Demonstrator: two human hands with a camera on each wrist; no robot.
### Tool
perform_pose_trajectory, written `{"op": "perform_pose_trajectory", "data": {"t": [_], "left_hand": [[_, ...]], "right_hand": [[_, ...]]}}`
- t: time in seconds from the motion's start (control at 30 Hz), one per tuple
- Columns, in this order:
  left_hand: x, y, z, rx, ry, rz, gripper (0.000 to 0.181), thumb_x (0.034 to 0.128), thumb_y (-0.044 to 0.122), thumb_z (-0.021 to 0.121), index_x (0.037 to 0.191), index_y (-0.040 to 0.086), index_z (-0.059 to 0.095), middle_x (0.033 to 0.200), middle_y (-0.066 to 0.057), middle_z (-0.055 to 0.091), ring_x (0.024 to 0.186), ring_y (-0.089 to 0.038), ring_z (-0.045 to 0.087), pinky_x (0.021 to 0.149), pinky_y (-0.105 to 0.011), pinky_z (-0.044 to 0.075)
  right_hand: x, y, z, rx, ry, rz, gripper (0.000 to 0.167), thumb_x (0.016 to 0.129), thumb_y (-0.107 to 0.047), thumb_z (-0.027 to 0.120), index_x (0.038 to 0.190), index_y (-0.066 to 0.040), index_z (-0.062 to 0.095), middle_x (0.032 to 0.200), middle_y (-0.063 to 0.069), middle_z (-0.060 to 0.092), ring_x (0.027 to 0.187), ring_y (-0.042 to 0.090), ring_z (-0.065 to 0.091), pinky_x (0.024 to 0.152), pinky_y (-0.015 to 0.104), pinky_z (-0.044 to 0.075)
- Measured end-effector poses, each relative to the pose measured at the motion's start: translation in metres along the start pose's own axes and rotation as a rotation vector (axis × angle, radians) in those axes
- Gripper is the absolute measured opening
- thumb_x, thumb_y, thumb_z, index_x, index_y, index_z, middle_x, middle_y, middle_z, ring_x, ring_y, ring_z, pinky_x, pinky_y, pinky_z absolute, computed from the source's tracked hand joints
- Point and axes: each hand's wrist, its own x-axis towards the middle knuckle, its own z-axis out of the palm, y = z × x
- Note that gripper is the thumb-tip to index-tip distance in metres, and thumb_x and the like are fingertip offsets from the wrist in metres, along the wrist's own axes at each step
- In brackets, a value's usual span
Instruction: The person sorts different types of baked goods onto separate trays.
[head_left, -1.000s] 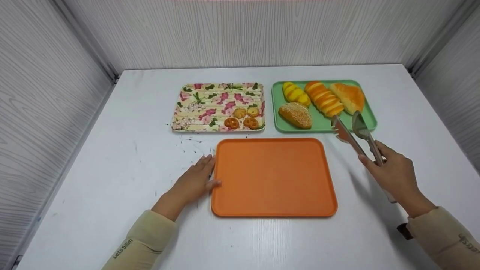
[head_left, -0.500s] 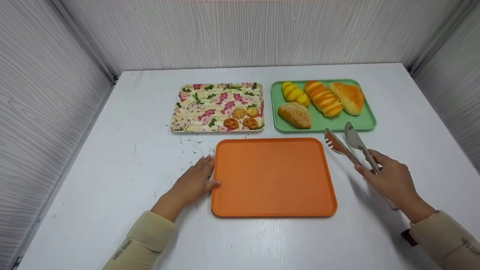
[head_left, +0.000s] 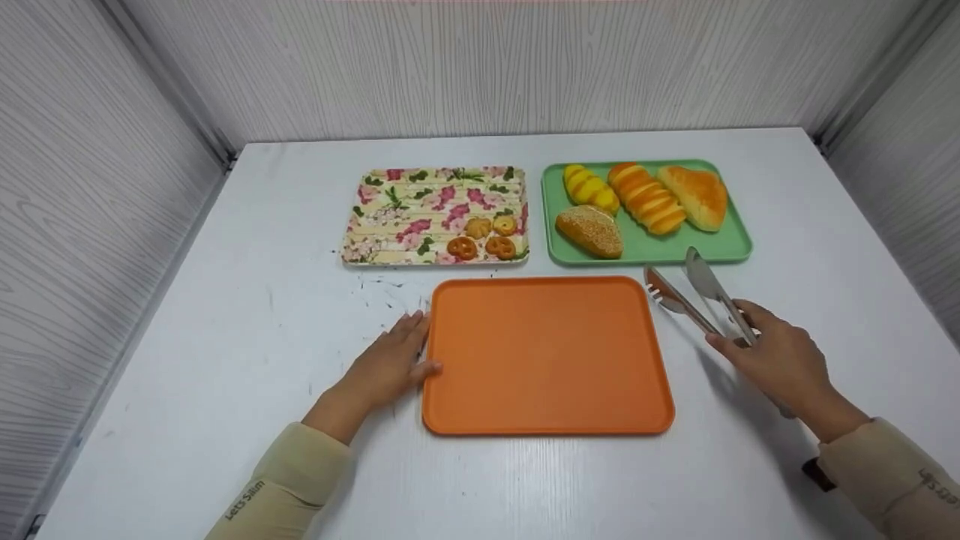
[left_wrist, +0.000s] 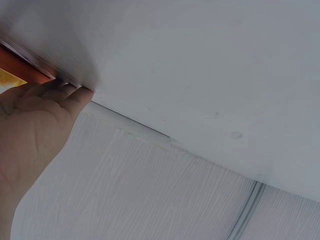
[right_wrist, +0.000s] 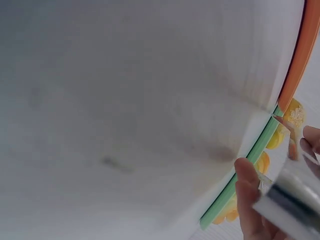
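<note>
My left hand (head_left: 386,367) rests at the left side of an orange tray (head_left: 547,356), thumb over its rim and fingers stretched along the outer edge. In the left wrist view, this hand (left_wrist: 37,130) has extended fingers. My right hand (head_left: 784,367) grips a pair of metal tongs (head_left: 703,277). Their ends are spread apart with nothing between them, between the orange tray and a green tray (head_left: 660,251). On the green tray lie a sesame bun (head_left: 591,231), a yellow bread (head_left: 591,187), a striped loaf (head_left: 646,196) and a triangular bread (head_left: 697,196).
Left of the green tray is a floral tray (head_left: 405,214). Its lower right corner bears two pretzels (head_left: 463,248) and two cookies (head_left: 478,227). All stand on a white table (head_left: 247,337) with wood-grain panels (head_left: 480,75) behind and at both sides.
The right hand has drawn the tongs back from over the green tray's front edge, toward the person and slightly left. The left hand and the trays look unchanged.
</note>
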Motion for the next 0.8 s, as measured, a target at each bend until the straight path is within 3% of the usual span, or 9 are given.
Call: {"op": "perform_pose_trajectory", "data": {"t": [0.27, 0.53, 0.8], "left_hand": [[0.0, 0.0, 0.001, 0.006, 0.008, 0.018, 0.083, 0.0935, 0.051, 0.052, 0.152, 0.004, 0.017, 0.157, -0.013, 0.017, 0.143, -0.029, 0.012, 0.112, -0.049, 0.017], [0.001, -0.003, 0.001, 0.0, 0.005, 0.015, 0.083, 0.0933, 0.052, 0.051, 0.153, 0.005, 0.016, 0.157, -0.013, 0.016, 0.143, -0.03, 0.012, 0.112, -0.05, 0.016], [-0.003, -0.007, -0.007, 0.048, 0.034, 0.044, 0.082, 0.0938, 0.049, 0.053, 0.152, 0.004, 0.016, 0.156, -0.015, 0.017, 0.142, -0.033, 0.014, 0.11, -0.051, 0.021]], "right_hand": [[0.0, 0.002, 0.002, -0.034, -0.064, 0.045, 0.085, 0.084, -0.061, 0.06, 0.141, -0.001, 0.04, 0.124, 0.025, 0.058, 0.094, 0.041, 0.061, 0.056, 0.038, 0.044], [0.002, -0.002, 0.0, -0.027, -0.115, 0.076, 0.094, 0.083, -0.066, 0.057, 0.147, -0.003, 0.031, 0.129, 0.029, 0.052, 0.101, 0.048, 0.057, 0.062, 0.047, 0.045], [0.01, -0.008, -0.009, -0.007, -0.145, 0.088, 0.099, 0.083, -0.067, 0.056, 0.151, -0.004, 0.02, 0.136, 0.025, 0.047, 0.108, 0.044, 0.057, 0.061, 0.043, 0.047]]}}
